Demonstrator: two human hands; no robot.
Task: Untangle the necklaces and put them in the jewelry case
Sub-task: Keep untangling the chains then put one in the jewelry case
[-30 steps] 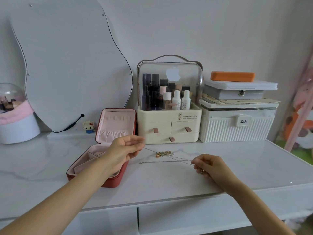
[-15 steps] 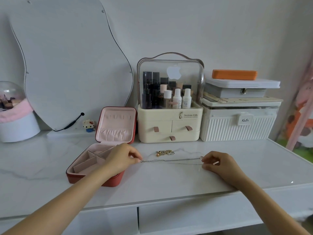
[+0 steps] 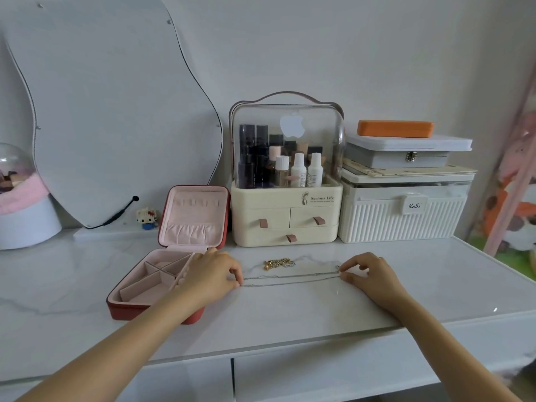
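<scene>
A thin silver necklace [image 3: 290, 279] lies stretched flat across the white tabletop, doubled into two strands. My left hand [image 3: 210, 274] pinches its left end and my right hand [image 3: 369, 272] pinches its right end. Just behind the chain sits a small bunched gold necklace [image 3: 277, 263], with another fine silver chain [image 3: 313, 259] looping past it. The red jewelry case [image 3: 139, 307] stands open at the left, its pink compartments showing, partly covered by my left forearm.
A cream cosmetics organiser [image 3: 285, 216] and a white ribbed storage box [image 3: 403, 216] with stacked boxes stand behind the necklaces. A curved mirror [image 3: 110, 111] leans on the wall at the left, beside a glass dome [image 3: 17, 195] and a small toy figure [image 3: 148, 217].
Both hands lowered the silver necklace from above the table onto its surface and drew it out straight. My left hand moved down and right, away from the case lid.
</scene>
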